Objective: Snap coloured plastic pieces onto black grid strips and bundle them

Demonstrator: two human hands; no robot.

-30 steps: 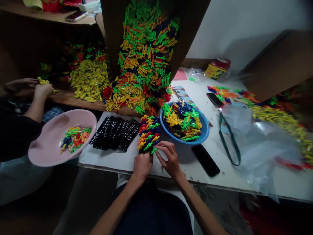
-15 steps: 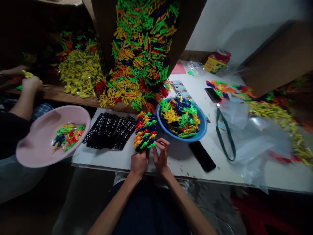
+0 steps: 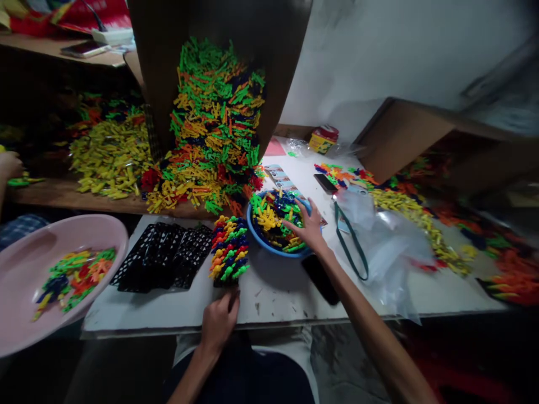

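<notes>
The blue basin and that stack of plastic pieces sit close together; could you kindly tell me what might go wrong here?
The stack, with only the left hand low at its base, could topple. The right hand, reaching into the blue basin, might tip it; that forearm also passes close to the black phone.

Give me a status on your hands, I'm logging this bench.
Right hand on pieces in blue plastic basin. Left hand at base of interlocked plastic column. Black phone beside right forearm.
</notes>
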